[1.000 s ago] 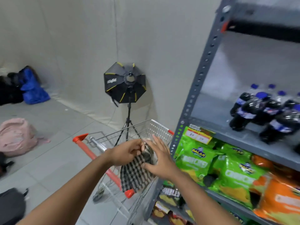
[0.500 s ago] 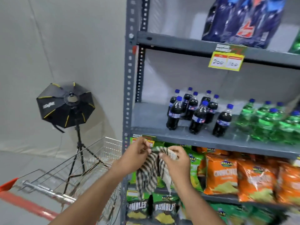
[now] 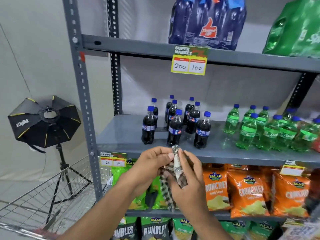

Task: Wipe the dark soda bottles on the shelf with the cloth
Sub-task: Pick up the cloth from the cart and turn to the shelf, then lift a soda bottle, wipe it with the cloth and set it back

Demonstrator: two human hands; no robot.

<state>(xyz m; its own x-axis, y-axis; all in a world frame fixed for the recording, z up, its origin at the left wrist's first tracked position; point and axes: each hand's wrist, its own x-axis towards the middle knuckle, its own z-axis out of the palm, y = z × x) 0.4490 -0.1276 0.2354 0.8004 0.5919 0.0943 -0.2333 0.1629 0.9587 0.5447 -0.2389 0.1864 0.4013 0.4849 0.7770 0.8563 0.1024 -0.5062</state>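
At nine o'clock a black octagonal softbox (image 3: 45, 121) stands on a tripod, with the wire basket of a shopping cart (image 3: 52, 193) below it at about seven. Next comes the grey upright of the shelf (image 3: 121, 135). Near the centre, the left hand (image 3: 152, 163) pinches the top of a checked cloth (image 3: 177, 168) between thumb and curled fingers (image 3: 168, 155), the cloth bunched and hanging down in front of the snack packets (image 3: 242, 193). The right hand (image 3: 188, 177) is just beside it, its fingers (image 3: 183, 156) closed round the same cloth from the other side. Above the hands, toward twelve o'clock, the dark soda bottles (image 3: 174, 129) stand upright in a loose cluster on the middle shelf board, blue caps up, apart from the cloth. At two to three o'clock green soda bottles (image 3: 270, 130) crowd the same board.
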